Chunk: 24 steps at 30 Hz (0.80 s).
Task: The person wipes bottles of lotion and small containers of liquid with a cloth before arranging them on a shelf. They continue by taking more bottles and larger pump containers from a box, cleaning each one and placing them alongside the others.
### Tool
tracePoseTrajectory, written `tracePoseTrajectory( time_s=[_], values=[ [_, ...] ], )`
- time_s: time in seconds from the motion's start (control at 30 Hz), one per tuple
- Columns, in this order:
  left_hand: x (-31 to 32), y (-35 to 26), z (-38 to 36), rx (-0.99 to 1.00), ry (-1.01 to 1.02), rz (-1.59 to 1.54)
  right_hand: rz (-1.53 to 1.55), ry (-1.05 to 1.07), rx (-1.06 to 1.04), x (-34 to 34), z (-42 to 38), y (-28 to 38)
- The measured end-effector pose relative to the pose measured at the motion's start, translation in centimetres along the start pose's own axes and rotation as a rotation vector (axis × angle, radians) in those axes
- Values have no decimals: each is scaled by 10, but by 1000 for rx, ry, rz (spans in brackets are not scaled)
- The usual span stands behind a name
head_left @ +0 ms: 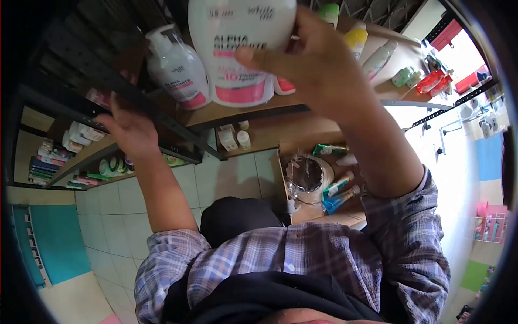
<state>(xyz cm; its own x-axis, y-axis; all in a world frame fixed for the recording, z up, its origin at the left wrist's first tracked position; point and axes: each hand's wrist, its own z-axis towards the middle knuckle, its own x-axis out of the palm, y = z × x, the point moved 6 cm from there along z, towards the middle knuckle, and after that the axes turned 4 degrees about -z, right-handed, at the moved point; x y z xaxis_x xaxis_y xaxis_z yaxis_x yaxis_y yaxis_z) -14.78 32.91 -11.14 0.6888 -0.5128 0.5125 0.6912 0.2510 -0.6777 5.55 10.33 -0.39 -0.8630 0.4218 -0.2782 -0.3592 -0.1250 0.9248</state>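
My right hand [324, 65] is wrapped round a large white lotion bottle [241, 70] with a pink band and "Alpha Glowwhite" lettering, its thumb across the front. The bottle is upright at the shelf's front edge; its top is cut off by the frame. Beside it on the left stands a similar white pump bottle [178, 73], and part of another pink-and-white container [284, 86] shows behind my right hand. Over on the left, my left hand [131, 129] is open by the dark metal shelf post, its fingers spread and partly hidden behind it.
The wooden shelf [232, 112] carries a yellow bottle [356, 39] and red packs [433, 82] further right. Below, an open cardboard box [281, 183] holds tubes and a roll of tape. Another shelf [89, 151] with small boxes stands left, above the tiled floor [116, 227].
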Motion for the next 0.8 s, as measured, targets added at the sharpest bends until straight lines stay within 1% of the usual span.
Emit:
tracePoseTrajectory(
  time_s=[0.03, 0.07, 0.13, 0.17, 0.23, 0.27, 0.3, 0.37, 0.43, 0.47, 0.5, 0.53, 0.57, 0.6, 0.67, 0.73, 0.77, 0.8],
  values=[
    [0, 4, 3, -118, -20, -28, -147, -84, -12, 5, 3, -15],
    [-2, 3, 9, -100, -18, -27, -121, -93, -135, 12, 9, -24],
    [3, 21, 19, -276, 133, 108, -141, -127, -127, 26, 15, -34],
    [1, 25, 24, -264, 129, 112, -162, -163, -105, 31, 18, -38],
    [1, 47, 27, -435, 158, -83, -181, -158, -103, 42, 24, -46],
    [-10, 58, 34, -426, 154, -77, -173, -201, -117, 45, 25, -48],
    [-24, 78, 38, -546, 174, -182, -166, -244, -129, 48, 26, -50],
    [-28, 90, 38, -656, 184, -290, -149, -264, -149, 51, 31, -59],
    [-23, 97, 33, -649, 33, -339, -137, -287, -163, 55, 34, -61],
    [-25, 98, 34, -646, 29, -341, -138, -333, -173, 55, 34, -62],
    [-28, 103, 35, -642, 121, -273, -139, -381, -185, 55, 34, -63],
    [-34, 109, 37, -636, 212, -205, -139, -377, -187, 58, 38, -68],
    [-43, 115, 43, -631, 210, -205, -97, -396, -215, 59, 45, -75],
    [-53, 123, 48, -685, 230, -249, -54, -415, -243, 60, 51, -81],
    [-69, 133, 53, -733, 248, -296, -85, -433, -213, 64, 62, -93],
    [-76, 132, 56, -641, 302, -205, -118, -451, -179, 69, 72, -104],
    [-79, 134, 56, -610, 318, -176, -10, -406, -167, 75, 78, -111],
    [-77, 135, 53, -613, 313, -230, 96, -362, -155, 81, 84, -118]
  ],
)
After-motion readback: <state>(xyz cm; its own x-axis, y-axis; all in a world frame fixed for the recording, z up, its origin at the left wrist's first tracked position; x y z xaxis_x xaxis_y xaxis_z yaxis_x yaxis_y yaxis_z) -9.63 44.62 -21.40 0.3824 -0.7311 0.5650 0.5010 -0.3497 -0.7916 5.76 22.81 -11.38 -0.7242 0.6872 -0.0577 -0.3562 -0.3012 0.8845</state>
